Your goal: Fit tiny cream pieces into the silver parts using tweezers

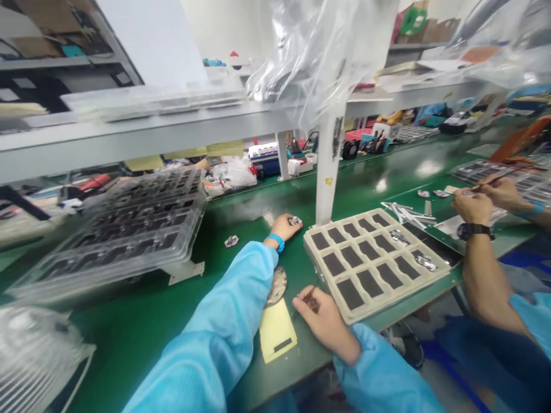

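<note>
My left hand [286, 228], with a blue band at the wrist, is closed on a small shiny silver metal part [295, 220] beyond the tray's left corner. Another silver part [231, 241] lies on the green mat to its left. Nearer to me, my right hand [322, 315] is closed around brown tweezers [309, 299], partly hidden by the fingers. A beige compartment tray [307, 238] with dark pads sits beside it, with silver parts [426, 262] in a few compartments. Under my left sleeve, a round metal disc [278, 285] lies by a yellow paper [278, 332].
A co-worker's hands [477, 203] work at the right, near white strips [407, 213]. Stacked clear trays [129, 229] stand raised at the left, behind a ribbed lamp-like object [37, 355]. A white post [328, 172] rises behind the beige tray to a shelf [172, 129].
</note>
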Available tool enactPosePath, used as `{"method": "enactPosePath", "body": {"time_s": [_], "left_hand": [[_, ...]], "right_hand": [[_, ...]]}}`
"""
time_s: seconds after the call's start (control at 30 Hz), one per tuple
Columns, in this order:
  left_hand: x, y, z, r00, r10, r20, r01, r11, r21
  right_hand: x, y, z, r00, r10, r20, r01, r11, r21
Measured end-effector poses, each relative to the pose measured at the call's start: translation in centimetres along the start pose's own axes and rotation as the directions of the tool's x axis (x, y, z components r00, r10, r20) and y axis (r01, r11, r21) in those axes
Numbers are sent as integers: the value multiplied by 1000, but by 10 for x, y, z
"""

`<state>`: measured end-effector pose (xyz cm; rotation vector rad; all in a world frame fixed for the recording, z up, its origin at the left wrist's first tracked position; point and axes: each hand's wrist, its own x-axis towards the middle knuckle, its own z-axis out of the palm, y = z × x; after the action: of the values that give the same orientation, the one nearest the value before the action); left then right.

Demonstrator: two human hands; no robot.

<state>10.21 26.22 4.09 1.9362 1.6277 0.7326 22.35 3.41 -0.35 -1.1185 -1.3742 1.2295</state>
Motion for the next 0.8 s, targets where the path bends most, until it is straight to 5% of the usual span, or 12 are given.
{"method": "enactPosePath", "body": {"time_s": [0.2, 0.33, 0.5, 0.7, 0.8], "left_hand": [[-158, -33, -35, 997, -66, 32, 73, 898, -434], [-244, -49, -45, 979, -61, 195, 194, 581, -790], [-265, -61, -40, 952, -117, 283, 297, 582, -757], [-267, -66, -37, 979, -44, 201, 133, 881, -454], [-270, -66, -39, 981, -21, 194, 88, 935, -343]], "right_hand": [[-3, 10, -1, 984, -54, 169, 57, 998, -10], [-7, 11, 2, 949, -79, 305, 92, 995, -30], [-13, 7, 10, 927, -61, 369, 95, 993, -75], [-11, 10, 15, 914, -94, 396, 162, 976, -143], [-11, 11, 13, 906, -96, 412, 174, 972, -156]]}}
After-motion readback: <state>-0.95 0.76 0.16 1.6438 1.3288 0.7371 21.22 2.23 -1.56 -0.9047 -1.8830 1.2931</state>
